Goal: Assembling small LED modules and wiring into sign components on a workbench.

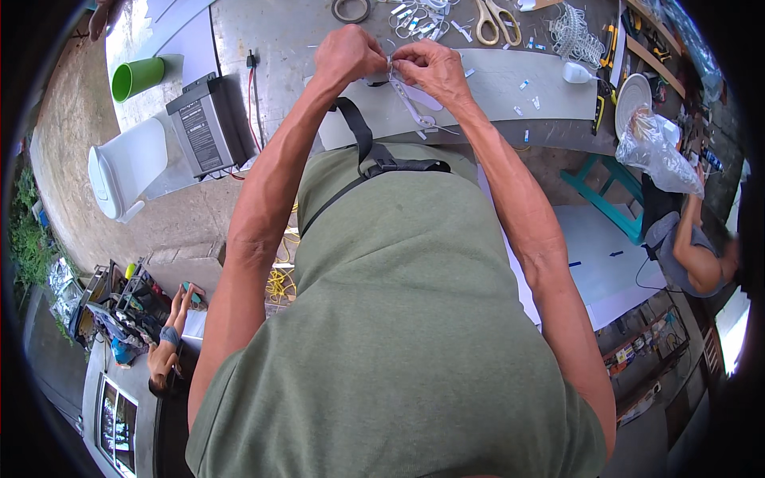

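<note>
My left hand [349,56] and my right hand [437,70] meet over the far side of the worktable, fingertips pinched close together. Between them is a small thin whitish piece, too small to name. Below the fingers a pale narrow strip [409,103] lies on a grey sheet [502,84]. A dark round object, mostly hidden, shows beneath the fingertips. Small white-and-blue tags [535,103] are scattered on the sheet to the right. Beyond my hands are looped white cords with tags [414,20], scissors [498,24] with beige handles and a roll of dark tape [351,8].
A green cup [137,80], a black battery [205,127] and a clear container [123,179] are on the left. White netting [575,36], a small white bottle [577,73], tools and a plastic bag [660,155] are right. A teal stool [602,195] stands below; other people are at both sides.
</note>
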The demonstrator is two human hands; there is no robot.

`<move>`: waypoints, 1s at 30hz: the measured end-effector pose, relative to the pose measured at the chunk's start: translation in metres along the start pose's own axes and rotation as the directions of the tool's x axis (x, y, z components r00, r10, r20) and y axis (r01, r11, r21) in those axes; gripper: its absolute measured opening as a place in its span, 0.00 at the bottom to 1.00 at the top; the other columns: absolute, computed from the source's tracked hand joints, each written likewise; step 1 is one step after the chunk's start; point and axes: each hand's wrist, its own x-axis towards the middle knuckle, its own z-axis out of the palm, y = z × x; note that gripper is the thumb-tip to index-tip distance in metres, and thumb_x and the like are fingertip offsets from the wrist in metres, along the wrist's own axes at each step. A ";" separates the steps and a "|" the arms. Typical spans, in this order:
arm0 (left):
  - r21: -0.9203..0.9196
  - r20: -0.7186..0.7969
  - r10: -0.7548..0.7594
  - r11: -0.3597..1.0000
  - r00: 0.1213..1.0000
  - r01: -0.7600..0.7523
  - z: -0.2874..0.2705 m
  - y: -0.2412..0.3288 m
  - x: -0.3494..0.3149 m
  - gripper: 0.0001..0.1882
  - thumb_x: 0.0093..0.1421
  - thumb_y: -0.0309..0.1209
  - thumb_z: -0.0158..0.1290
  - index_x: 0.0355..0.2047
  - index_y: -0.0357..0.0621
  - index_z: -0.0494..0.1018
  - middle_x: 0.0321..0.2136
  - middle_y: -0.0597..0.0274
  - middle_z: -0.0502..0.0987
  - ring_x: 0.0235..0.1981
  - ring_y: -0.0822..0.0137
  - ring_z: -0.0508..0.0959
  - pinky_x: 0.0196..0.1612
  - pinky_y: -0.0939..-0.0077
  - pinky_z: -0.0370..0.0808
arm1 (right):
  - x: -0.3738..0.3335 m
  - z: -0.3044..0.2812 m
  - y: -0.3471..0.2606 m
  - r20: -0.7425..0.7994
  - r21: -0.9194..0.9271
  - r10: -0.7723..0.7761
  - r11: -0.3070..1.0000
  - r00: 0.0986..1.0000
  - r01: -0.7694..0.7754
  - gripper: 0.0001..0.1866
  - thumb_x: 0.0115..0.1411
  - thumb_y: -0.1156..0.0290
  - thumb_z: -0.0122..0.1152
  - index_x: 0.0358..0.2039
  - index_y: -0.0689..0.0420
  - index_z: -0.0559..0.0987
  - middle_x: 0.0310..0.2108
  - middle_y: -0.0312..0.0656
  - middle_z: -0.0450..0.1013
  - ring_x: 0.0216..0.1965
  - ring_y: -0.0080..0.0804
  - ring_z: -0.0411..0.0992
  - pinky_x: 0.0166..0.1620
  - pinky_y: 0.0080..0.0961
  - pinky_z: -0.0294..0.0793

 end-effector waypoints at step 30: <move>-0.011 0.034 -0.035 0.999 0.999 0.036 -0.008 0.011 -0.005 0.15 0.42 0.38 0.69 0.30 0.45 0.88 0.25 0.55 0.85 0.27 0.61 0.85 0.35 0.67 0.79 | 0.000 0.003 0.001 -0.051 0.073 -0.030 0.997 0.998 0.033 0.07 0.56 0.74 0.69 0.35 0.62 0.86 0.27 0.39 0.77 0.22 0.24 0.79 0.28 0.21 0.77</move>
